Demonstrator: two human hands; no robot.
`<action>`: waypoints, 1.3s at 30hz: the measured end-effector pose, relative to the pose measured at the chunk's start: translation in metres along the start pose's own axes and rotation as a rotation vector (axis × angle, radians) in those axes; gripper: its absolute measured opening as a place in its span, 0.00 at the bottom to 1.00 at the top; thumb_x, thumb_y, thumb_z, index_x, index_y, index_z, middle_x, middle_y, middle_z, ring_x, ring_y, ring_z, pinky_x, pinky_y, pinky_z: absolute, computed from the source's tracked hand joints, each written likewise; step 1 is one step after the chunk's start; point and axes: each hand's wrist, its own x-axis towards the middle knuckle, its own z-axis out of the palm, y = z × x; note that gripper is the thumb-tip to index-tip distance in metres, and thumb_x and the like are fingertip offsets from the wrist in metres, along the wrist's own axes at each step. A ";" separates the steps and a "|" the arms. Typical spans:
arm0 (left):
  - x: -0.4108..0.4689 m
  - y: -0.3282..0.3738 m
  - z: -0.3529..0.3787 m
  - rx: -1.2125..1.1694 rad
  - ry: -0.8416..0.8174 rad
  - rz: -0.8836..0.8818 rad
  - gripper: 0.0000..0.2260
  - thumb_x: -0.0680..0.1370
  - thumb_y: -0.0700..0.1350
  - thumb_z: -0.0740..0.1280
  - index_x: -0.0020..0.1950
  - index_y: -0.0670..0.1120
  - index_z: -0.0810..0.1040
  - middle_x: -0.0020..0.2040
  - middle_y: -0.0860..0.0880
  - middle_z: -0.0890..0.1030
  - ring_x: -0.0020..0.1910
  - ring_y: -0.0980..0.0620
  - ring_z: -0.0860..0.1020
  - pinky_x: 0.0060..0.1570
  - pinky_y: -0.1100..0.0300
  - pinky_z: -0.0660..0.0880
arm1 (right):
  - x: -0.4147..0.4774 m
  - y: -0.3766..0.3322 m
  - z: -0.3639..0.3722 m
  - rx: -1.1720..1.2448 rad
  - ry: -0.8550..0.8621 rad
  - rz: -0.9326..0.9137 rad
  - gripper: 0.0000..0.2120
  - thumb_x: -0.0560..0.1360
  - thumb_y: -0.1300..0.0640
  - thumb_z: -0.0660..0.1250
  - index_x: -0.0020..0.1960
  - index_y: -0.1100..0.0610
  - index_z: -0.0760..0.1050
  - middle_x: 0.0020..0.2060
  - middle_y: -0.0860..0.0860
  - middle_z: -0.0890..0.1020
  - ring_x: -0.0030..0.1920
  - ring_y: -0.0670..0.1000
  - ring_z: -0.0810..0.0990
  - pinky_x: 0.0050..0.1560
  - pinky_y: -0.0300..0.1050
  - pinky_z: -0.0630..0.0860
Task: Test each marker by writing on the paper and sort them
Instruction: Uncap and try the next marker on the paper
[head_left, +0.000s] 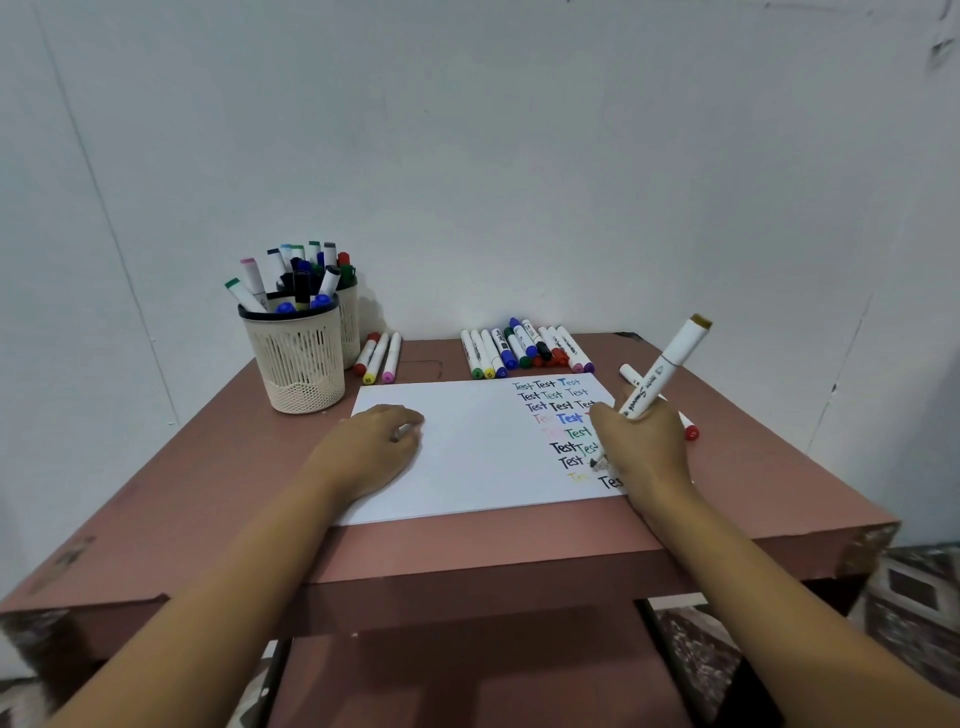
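Head view. A pink-brown desk (467, 545) stands against a pale wall (519, 130).

- A white paper (467, 452) lies flat mid-desk, long side along the near edge.
- The right part of the paper carries rows of the word "Test" (558, 415) in black, blue, green, pink and yellow.
- The right hand (644, 452) is at the paper's right end. Its fingers are clenched around a white marker (665, 369).
- The marker is tilted, its ochre-capped end pointing up toward the far right corner. Its dark tip is down on the paper beside the lowest words.
- The left hand (374, 447) rests palm-down on the left half of the paper with the fingers loosely curled. A small pale bit shows under the fingers; cannot tell if they grasp anything.
- Two cream mesh holders stand at the far left corner, the front holder (298, 358) touching the back holder (349, 322). Both are full of upright markers.
- Three loose markers (378, 358) lie just right of the holders, with red, yellow and pink caps toward the paper.
- A marker row (524, 348) lies side by side along the far edge, right of middle, just beyond the paper. Some are stacked on others.
- Near the right edge, partly hidden behind the right hand, are a white marker end (629, 373) and a red-capped marker (690, 430).
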 end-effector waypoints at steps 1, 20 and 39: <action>0.000 0.000 0.000 0.000 0.001 0.000 0.15 0.80 0.49 0.58 0.66 0.53 0.73 0.69 0.54 0.71 0.62 0.53 0.73 0.63 0.59 0.66 | 0.000 0.000 0.000 0.007 0.012 0.010 0.13 0.73 0.64 0.64 0.34 0.56 0.62 0.31 0.54 0.68 0.30 0.54 0.71 0.20 0.34 0.68; 0.000 0.000 0.000 -0.010 0.009 0.008 0.15 0.80 0.49 0.58 0.66 0.53 0.73 0.68 0.54 0.71 0.60 0.53 0.74 0.62 0.60 0.66 | -0.001 -0.003 0.000 -0.059 -0.045 0.036 0.16 0.74 0.63 0.64 0.32 0.55 0.61 0.28 0.51 0.68 0.28 0.50 0.71 0.19 0.33 0.65; 0.004 -0.008 -0.002 -0.179 -0.049 -0.108 0.04 0.77 0.44 0.58 0.45 0.51 0.64 0.64 0.47 0.73 0.62 0.48 0.70 0.59 0.53 0.67 | 0.015 -0.004 0.000 0.074 -0.043 0.290 0.08 0.75 0.60 0.62 0.38 0.59 0.67 0.26 0.54 0.70 0.22 0.47 0.66 0.18 0.34 0.62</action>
